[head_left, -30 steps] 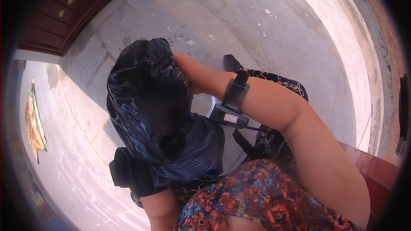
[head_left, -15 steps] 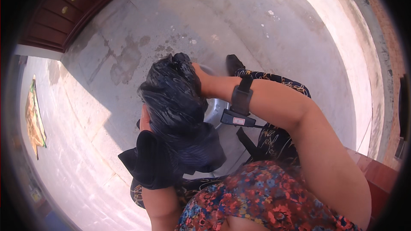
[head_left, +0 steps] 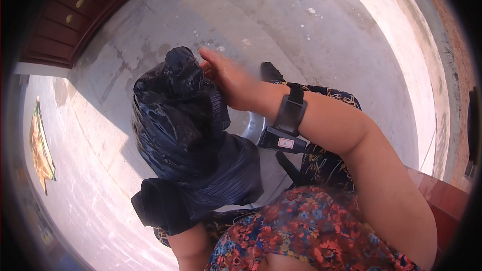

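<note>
A black, finely pleated wet-looking garment (head_left: 175, 120) is bunched up in front of me, its far end gathered into a knob; its exact kind I cannot make out. My right hand (head_left: 231, 81) is at its far right side, fingers stretched and apart, beside or lightly touching the fabric. My left forearm (head_left: 190, 245) comes from below, with a black cloth cuff (head_left: 163, 206) around the wrist. The garment hides the left hand itself. Under the right wrist part of a shiny metal basin (head_left: 255, 126) shows.
A black strap with a small box (head_left: 283, 139) sits on my right forearm. My patterned trouser leg (head_left: 326, 163) and dark shoe (head_left: 271, 72) flank the basin. Concrete floor (head_left: 281, 30) surrounds me, with a dark red door (head_left: 65, 15) far left and a yellowish cloth-like thing (head_left: 42, 148) at left.
The garment has shifted left and toward the far side, spreading wider. My right hand has come off its gathered end and opened. The left fingers, partly visible before, are now covered.
</note>
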`<action>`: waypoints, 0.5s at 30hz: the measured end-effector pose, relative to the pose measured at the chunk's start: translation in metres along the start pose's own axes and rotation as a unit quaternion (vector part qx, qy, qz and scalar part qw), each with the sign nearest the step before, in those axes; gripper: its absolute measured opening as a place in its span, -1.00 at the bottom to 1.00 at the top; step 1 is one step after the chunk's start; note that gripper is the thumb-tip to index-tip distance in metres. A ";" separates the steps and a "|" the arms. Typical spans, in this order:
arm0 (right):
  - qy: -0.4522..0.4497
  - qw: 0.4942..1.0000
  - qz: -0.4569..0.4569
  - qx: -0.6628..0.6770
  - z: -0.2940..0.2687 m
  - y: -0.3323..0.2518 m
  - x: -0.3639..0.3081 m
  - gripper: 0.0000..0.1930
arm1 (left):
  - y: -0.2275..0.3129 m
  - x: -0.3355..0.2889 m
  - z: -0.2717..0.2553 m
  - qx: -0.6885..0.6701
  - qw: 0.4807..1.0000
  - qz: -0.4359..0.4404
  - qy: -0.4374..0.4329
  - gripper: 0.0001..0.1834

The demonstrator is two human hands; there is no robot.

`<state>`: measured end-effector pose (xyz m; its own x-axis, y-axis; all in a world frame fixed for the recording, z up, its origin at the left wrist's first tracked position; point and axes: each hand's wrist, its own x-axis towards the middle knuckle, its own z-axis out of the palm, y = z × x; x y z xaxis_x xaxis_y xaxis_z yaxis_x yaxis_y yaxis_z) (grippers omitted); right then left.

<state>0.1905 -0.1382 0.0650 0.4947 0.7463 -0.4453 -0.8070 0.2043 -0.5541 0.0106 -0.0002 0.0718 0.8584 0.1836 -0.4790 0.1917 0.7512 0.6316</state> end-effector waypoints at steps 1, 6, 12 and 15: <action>0.039 0.997 -0.048 -0.057 -0.001 -0.002 0.001 -0.43 | 0.001 -0.007 -0.003 -0.013 1.000 0.003 0.012 -0.51; -0.073 0.733 -0.468 -0.488 -0.017 0.017 0.003 -0.40 | -0.003 -0.032 -0.011 -0.046 0.998 0.019 0.035 -0.49; -0.195 0.949 -0.145 -0.202 0.007 -0.007 -0.007 -0.42 | -0.002 -0.034 -0.008 -0.050 0.998 0.021 0.038 -0.47; -0.124 0.988 0.055 0.069 0.036 -0.018 -0.033 -0.49 | -0.005 -0.023 -0.004 -0.046 0.999 0.009 0.026 -0.46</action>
<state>0.1770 -0.1434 0.1152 0.3215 0.8976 -0.3015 -0.8962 0.1857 -0.4029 -0.0118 -0.0053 0.0770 0.8352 0.2289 -0.5000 0.1299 0.8015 0.5838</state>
